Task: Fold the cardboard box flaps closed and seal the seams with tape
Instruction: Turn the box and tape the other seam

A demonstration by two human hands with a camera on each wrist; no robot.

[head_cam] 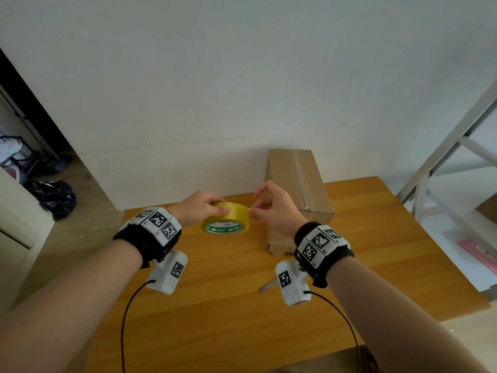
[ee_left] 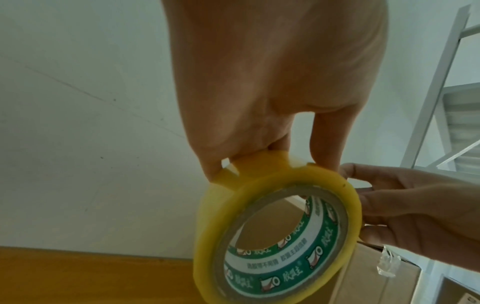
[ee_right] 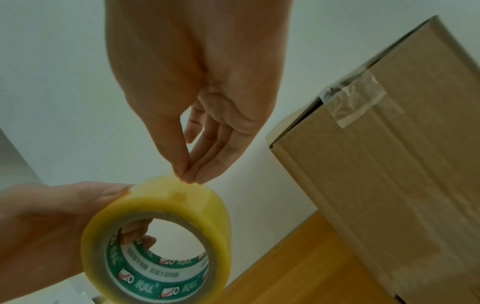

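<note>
Yellow tape roll point(head_cam: 225, 220) mid-frame, gripped in my left hand point(head_cam: 200, 207); right hand point(head_cam: 271, 207) fingertips point(ee_right: 191, 176) pinching at its edge, cardboard box point(head_cam: 297, 189) behind.

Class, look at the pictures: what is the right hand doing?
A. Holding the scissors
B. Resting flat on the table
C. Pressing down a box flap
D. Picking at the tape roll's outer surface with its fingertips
D: the right hand has thumb and fingertips pinched together on the top of the tape roll, which the left hand holds.
</note>
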